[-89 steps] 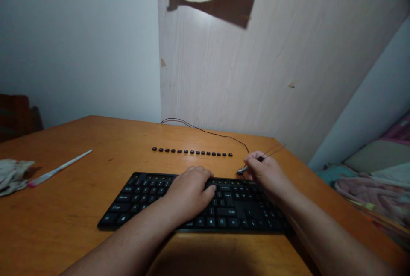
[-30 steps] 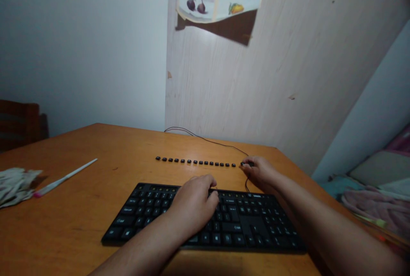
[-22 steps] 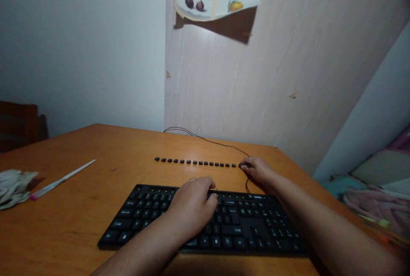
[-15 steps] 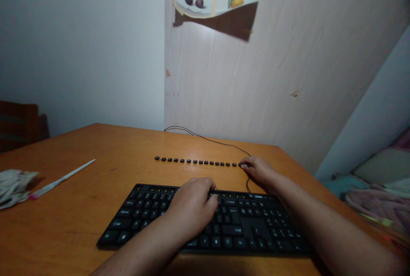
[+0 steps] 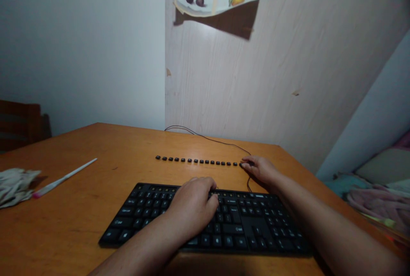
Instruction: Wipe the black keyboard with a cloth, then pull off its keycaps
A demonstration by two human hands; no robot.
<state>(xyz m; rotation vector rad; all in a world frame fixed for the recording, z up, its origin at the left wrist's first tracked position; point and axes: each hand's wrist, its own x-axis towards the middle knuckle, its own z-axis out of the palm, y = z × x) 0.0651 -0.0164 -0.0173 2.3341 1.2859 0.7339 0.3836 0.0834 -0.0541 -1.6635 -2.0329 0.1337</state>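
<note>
A black keyboard (image 5: 256,224) lies on the wooden table, with some gold-coloured spots along its top row. My left hand (image 5: 195,205) rests over its upper middle, fingers curled down and thumb close to the index finger. What lies under those fingertips is hidden. Beyond the keyboard, several small black keycaps (image 5: 195,161) form a nearly straight row. At the row's right end my right hand (image 5: 261,169) lies low on the table, its thumb beside the last keycap (image 5: 241,165) and its fingers slightly apart.
A thin black cable (image 5: 218,140) runs along the back of the table and passes by my right hand. To the left lie a white pointed stick (image 5: 68,176) with a pink end and a crumpled cloth (image 5: 16,186). A wooden chair (image 5: 21,124) stands at far left.
The fingers of my right hand have parted at the last keycap, which stays at the row's end. My left hand keeps its place on the keyboard. The view has shifted very slightly.
</note>
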